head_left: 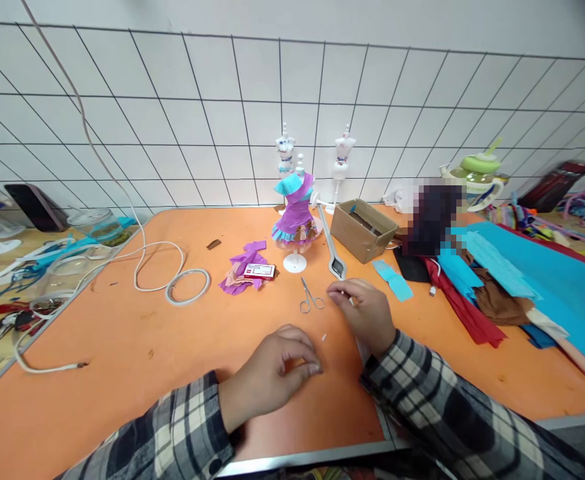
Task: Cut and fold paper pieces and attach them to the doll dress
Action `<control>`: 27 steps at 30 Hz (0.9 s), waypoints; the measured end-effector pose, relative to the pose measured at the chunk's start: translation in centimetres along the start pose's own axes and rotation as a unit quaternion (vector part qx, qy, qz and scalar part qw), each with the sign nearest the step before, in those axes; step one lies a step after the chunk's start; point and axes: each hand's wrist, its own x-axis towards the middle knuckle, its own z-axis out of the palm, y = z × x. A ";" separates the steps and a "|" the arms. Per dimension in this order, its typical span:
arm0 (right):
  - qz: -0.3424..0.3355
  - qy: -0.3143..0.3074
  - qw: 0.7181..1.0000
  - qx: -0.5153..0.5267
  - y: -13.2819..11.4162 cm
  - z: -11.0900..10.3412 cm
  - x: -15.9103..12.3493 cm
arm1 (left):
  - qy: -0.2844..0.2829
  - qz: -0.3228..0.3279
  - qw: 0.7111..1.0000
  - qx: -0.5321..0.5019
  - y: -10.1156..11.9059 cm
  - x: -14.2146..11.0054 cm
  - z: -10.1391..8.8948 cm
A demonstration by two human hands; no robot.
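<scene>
My left hand is low over the orange table, thumb and index finger pinched together; whatever they may hold is too small to tell. My right hand is closed too, fingertips together beside the dark oval end of a long pale tool; I cannot make out anything in them. Between the hands lies a tiny white scrap. Small scissors lie just beyond, handles toward me. Behind them stands a mini dress form in a purple and blue crepe-paper dress.
Purple paper scraps lie left of the dress form under a small red-and-white box. A cardboard box stands right. Colored crepe paper covers the right side. A white cable loops at left beside a tape ring.
</scene>
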 end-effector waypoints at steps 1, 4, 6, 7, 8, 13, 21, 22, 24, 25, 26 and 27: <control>-0.009 -0.007 1.000 0.006 1.1 -0.5 0.2 | 0.019 -0.002 1.000 0.015 -0.2 0.0 -0.1; -0.042 -0.052 0.998 -0.017 4.3 -2.0 0.2 | 0.061 -0.022 0.997 0.031 -1.4 0.3 -1.1; -0.059 -0.083 0.994 -0.037 5.7 -2.7 -0.2 | 0.087 -0.043 0.995 0.024 -2.2 0.5 -1.9; -0.055 -0.096 0.993 -0.043 6.2 -3.0 -0.5 | 0.097 -0.053 0.994 0.020 -2.4 0.6 -2.1; -0.043 -0.108 0.992 -0.047 6.5 -3.2 -0.7 | 0.103 -0.060 0.993 0.017 -2.5 0.6 -2.3; 0.008 -0.124 0.986 -0.110 6.9 -3.3 -1.1 | 0.091 -0.051 0.995 0.000 -2.2 0.5 -1.7; -0.034 -0.109 0.983 -0.142 7.8 -1.8 -0.7 | 0.065 -0.037 0.997 0.017 -2.1 0.5 -1.4; -0.025 -0.114 0.983 -0.143 7.9 -1.7 -0.7 | 0.062 -0.033 0.997 0.020 -2.1 0.5 -1.4; -0.012 -0.134 0.980 -0.149 7.9 -1.5 -0.8 | 0.061 -0.028 0.997 0.025 -2.0 0.5 -1.4; -0.012 -0.147 0.977 -0.156 7.8 -1.5 -0.8 | 0.062 -0.027 0.997 0.027 -1.9 0.5 -1.3; -0.017 -0.160 0.973 -0.166 7.6 -1.6 -0.9 | 0.064 -0.027 0.997 0.028 -1.9 0.5 -1.3; -0.026 -0.172 0.969 -0.177 7.3 -1.8 -1.0 | 0.065 -0.027 0.997 0.030 -1.8 0.5 -1.3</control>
